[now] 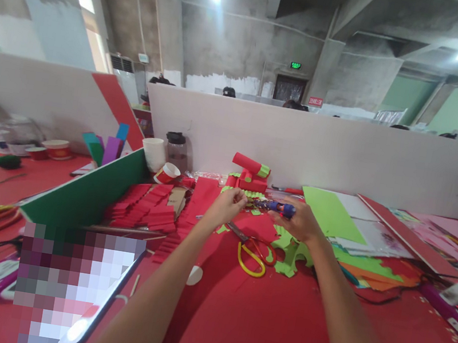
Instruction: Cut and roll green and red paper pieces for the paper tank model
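My right hand is closed around a blue tool with a patterned front, perhaps a glue gun; its tip points left. Facing it, my left hand has its fingertips pinched together, and whatever is between them is too small to make out. Below the hands lie scissors with yellow and red handles. Bright green paper scraps are under and beside my right hand. Just behind the hands, red paper rolls with green trimmed ends are stacked.
Folded red paper strips lie left, beside a green divider. A phone or tablet lies near front left. Paper cups and a bottle stand behind. Green sheets lie right. A white partition closes the back.
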`<state>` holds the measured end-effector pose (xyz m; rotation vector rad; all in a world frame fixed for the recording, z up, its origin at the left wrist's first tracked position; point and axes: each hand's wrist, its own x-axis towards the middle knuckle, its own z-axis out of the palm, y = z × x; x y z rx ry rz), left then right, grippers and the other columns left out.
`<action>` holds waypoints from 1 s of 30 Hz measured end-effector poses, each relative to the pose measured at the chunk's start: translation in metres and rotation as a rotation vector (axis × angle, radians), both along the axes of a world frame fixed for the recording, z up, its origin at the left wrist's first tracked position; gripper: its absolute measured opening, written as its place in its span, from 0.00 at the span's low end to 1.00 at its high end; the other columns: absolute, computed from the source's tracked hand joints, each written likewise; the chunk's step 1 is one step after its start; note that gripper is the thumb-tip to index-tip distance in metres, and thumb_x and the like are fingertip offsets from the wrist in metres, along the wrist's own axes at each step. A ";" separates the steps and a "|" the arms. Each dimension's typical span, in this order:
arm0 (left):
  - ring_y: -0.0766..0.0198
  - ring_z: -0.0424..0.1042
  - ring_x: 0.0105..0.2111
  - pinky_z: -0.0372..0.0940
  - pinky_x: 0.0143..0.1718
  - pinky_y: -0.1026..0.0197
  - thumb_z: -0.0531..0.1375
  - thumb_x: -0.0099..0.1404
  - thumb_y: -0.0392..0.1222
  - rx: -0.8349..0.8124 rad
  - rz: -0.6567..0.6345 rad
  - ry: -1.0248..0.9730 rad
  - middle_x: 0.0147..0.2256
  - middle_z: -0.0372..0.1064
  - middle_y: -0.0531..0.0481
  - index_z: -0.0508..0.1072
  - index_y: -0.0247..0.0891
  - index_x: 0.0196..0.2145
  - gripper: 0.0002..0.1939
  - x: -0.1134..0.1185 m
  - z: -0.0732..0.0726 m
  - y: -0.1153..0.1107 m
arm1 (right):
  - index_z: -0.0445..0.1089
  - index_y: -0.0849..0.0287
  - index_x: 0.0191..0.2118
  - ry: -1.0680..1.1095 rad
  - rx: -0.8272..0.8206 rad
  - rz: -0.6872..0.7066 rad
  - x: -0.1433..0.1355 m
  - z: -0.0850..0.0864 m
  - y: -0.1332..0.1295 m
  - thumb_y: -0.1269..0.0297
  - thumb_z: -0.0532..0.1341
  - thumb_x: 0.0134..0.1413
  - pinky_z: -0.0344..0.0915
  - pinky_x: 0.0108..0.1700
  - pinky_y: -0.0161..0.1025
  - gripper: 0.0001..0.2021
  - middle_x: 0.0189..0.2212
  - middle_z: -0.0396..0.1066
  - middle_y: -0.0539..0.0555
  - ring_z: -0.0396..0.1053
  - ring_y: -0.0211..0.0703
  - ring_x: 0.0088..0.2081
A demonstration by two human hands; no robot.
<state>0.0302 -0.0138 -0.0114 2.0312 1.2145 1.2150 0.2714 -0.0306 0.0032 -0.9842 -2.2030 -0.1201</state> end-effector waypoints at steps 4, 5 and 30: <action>0.67 0.60 0.24 0.55 0.28 0.64 0.55 0.62 0.46 0.001 -0.002 0.007 0.23 0.63 0.55 0.67 0.37 0.27 0.11 0.000 -0.001 0.001 | 0.69 0.56 0.27 0.008 -0.004 -0.003 0.000 0.000 -0.001 0.49 0.61 0.56 0.62 0.35 0.37 0.16 0.29 0.73 0.55 0.71 0.47 0.35; 0.67 0.60 0.24 0.55 0.27 0.64 0.55 0.62 0.46 0.002 -0.002 0.007 0.23 0.63 0.55 0.67 0.37 0.27 0.11 0.000 -0.002 0.002 | 0.69 0.56 0.27 0.008 -0.003 -0.003 0.000 0.000 -0.001 0.49 0.61 0.56 0.62 0.35 0.37 0.16 0.29 0.73 0.54 0.71 0.47 0.35; 0.67 0.60 0.24 0.54 0.26 0.65 0.55 0.62 0.44 -0.012 -0.016 -0.006 0.23 0.63 0.55 0.67 0.37 0.27 0.09 0.000 -0.002 0.001 | 0.66 0.56 0.26 -0.005 0.026 -0.006 -0.001 0.000 -0.001 0.49 0.60 0.56 0.59 0.31 0.37 0.16 0.27 0.70 0.53 0.66 0.43 0.28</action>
